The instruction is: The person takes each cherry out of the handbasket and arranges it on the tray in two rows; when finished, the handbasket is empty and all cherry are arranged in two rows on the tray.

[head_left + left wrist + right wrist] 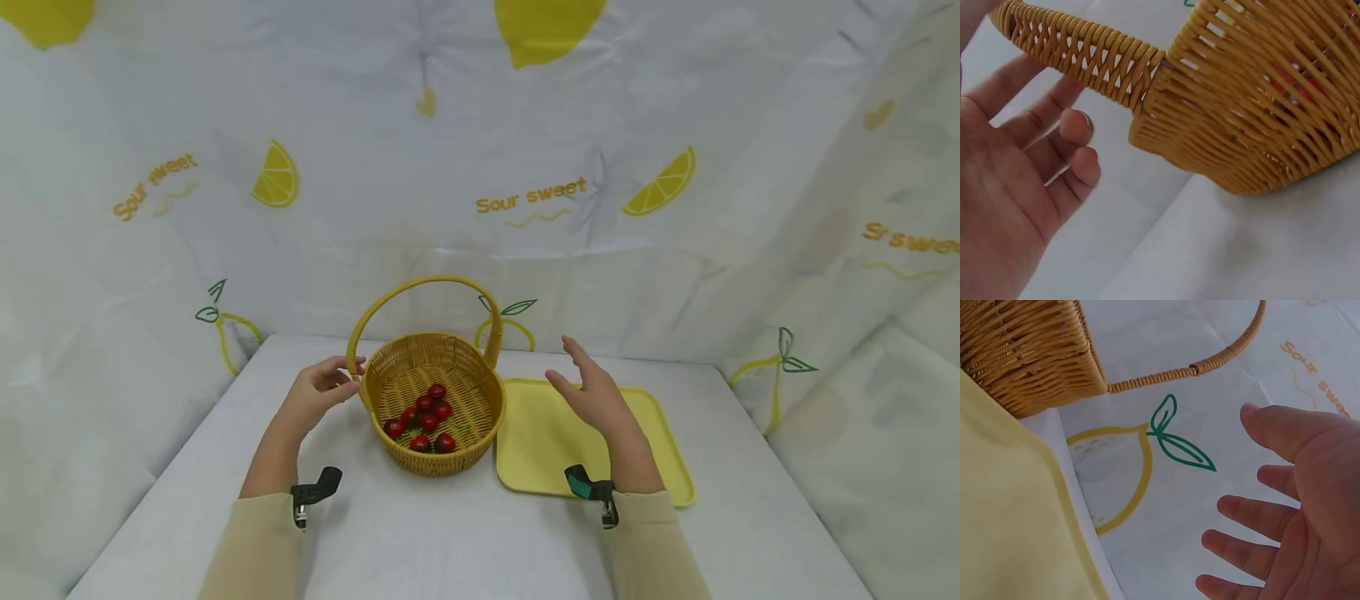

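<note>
A woven yellow-brown basket with a tall arched handle stands upright on the table. Several small, round, dark-red fruits lie on its bottom. My left hand is at the left foot of the handle. In the left wrist view, that hand's index and middle fingers pass behind the handle, their tips hidden, while the other two bend loosely with nothing in them. Over the yellow tray, my right hand hovers with fingers and thumb spread, holding nothing.
The tray lies right beside the basket's right side. A white table carries both. White cloth with lemon prints hangs at the back and along both sides.
</note>
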### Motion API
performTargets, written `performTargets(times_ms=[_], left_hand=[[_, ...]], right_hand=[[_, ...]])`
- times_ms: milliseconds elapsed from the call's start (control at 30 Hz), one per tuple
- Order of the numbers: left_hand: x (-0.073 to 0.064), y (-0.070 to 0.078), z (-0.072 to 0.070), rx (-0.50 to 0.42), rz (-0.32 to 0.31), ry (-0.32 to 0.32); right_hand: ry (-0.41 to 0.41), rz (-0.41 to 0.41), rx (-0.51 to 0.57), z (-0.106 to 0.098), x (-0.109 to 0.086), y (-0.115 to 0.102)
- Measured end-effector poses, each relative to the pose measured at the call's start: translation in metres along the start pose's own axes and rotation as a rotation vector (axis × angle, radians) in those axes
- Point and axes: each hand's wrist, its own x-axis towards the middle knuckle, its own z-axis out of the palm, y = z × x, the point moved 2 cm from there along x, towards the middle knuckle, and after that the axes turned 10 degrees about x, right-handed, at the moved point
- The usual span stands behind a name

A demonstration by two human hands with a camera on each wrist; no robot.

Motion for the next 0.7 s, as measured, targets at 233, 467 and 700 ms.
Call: performTargets(times_ms=[233,467,700], left_hand=[[-0.005,-0.012,0.002,0.082,-0.108,-0.091],[-0.009,-0.023,0.018,0.021,-0.158,-0.045],[-0.008,-0.027,0.03,-0.024,-0.166,-0.073]], right_hand=[[-0.006,-0.041,0.166,0.019,0.002,-0.013],[-0.006,-0.06,0.255,0.043,0.007,-0.033],[-0.016,-0.046,0.315,0.063,0.014,-0.054]])
